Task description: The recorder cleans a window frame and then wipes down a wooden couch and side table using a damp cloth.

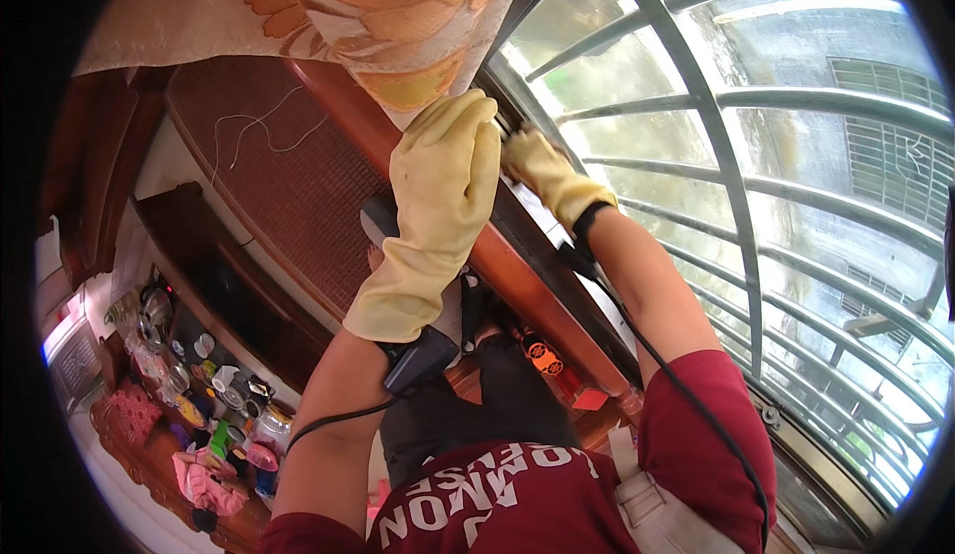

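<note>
Both hands wear pale yellow rubber gloves. My left hand point(446, 155) is raised near the middle, its fingers curled around the gathered lower edge of a curtain with orange flower print point(403, 24). To its right, my right hand point(539, 162) reaches to the dark window frame point(515, 117); something dark shows at its fingertips, too blurred to name. Whether that hand grips it is unclear. Both wrists carry dark bands with black cables.
Curved metal window bars point(735, 181) fill the right side. A reddish wooden rail point(522, 278) runs below the hands, beside a brown woven mat point(276, 173) with a white cable point(261, 125). At lower left, a person in pink point(205, 479) is near a cluttered wooden table point(149, 442).
</note>
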A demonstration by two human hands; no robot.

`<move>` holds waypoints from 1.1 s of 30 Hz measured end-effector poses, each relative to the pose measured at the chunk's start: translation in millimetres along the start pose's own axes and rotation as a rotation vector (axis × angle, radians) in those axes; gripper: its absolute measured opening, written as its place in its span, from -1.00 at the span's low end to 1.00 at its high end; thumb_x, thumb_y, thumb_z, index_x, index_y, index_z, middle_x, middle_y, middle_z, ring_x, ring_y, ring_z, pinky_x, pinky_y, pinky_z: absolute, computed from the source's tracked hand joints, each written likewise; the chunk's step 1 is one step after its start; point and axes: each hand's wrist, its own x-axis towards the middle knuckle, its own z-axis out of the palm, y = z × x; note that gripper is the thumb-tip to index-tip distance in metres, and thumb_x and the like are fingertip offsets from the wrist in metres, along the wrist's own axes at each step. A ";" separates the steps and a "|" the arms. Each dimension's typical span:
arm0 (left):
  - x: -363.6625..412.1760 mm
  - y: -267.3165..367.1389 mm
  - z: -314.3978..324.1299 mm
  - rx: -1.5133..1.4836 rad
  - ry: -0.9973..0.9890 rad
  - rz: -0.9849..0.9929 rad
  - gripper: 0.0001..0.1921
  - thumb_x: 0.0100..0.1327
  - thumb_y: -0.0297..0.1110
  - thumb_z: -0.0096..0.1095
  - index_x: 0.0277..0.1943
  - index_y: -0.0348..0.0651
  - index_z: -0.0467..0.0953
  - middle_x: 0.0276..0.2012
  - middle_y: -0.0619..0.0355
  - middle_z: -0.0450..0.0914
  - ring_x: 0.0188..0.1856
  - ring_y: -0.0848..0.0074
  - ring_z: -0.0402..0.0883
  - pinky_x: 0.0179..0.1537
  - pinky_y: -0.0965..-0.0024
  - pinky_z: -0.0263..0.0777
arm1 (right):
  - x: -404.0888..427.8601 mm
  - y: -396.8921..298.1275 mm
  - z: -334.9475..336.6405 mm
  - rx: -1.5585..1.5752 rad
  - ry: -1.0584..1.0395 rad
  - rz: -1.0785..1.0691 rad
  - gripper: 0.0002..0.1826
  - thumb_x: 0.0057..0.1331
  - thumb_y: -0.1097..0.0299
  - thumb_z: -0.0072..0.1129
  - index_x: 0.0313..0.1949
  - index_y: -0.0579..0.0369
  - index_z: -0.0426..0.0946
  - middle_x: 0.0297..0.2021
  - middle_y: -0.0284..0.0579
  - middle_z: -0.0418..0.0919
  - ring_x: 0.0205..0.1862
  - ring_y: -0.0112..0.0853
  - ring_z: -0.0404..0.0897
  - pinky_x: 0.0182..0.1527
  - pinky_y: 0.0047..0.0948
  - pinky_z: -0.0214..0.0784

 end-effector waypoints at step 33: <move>-0.2 4.3 5.0 0.160 -0.143 0.000 -0.72 0.52 -0.50 0.07 0.05 -0.52 0.68 0.01 -0.28 0.76 0.08 -0.01 0.76 0.24 0.14 0.54 | 76.7 -11.0 -73.0 -0.128 0.742 0.213 -0.90 0.24 0.35 0.20 -0.35 0.07 0.62 -0.40 -0.08 0.67 -0.41 -0.24 0.67 -0.34 -0.30 0.52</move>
